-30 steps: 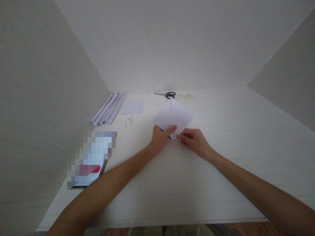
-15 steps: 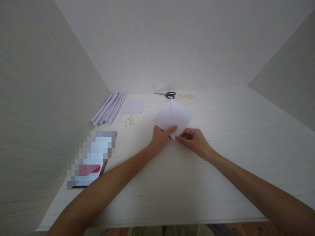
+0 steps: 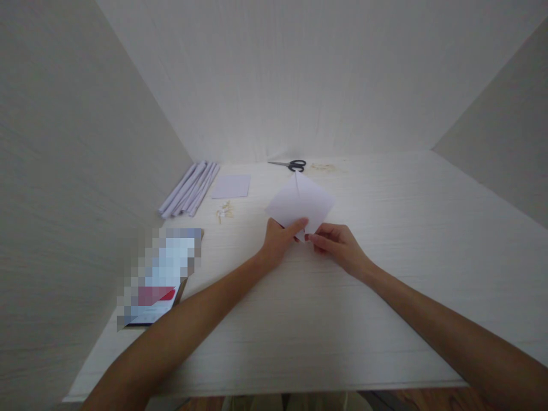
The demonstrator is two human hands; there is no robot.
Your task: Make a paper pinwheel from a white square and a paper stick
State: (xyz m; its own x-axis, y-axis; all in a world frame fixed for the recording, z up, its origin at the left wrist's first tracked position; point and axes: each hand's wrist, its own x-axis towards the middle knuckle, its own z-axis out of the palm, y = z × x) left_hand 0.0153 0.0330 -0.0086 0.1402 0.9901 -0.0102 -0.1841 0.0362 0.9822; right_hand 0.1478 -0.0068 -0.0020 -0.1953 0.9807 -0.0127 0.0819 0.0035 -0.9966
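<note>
A pale wall with a faint streaky grain rises behind a broad white table, its top finely lined like wood. At the near left lies a flat, upright-oblong device, its screen mostly blurred into blocks.

At the middle of the table is a folded sheet of white paper, shaped like a diamond, with a crease or seam running from its far point toward its near point. It looks very light, smooth and thin: stiff enough to keep its shape, yet likely to wrinkle or tear under a hard pull. The near corner seems the best place to hold it, pinched flat beside the seam.

The left hand holds that near part, thumb on top, fingers mostly hidden beneath. The right hand is narrowed to a pinch at the corner's right edge; whether paper is between its fingertips, I cannot tell.

At the far left is a bundle of slim, rolled paper tubes. Right of them lies a flat, pale square of paper. Black-handled scissors rest beyond the diamond. Smallest are little pale, yellowish bits nearer than the square.
</note>
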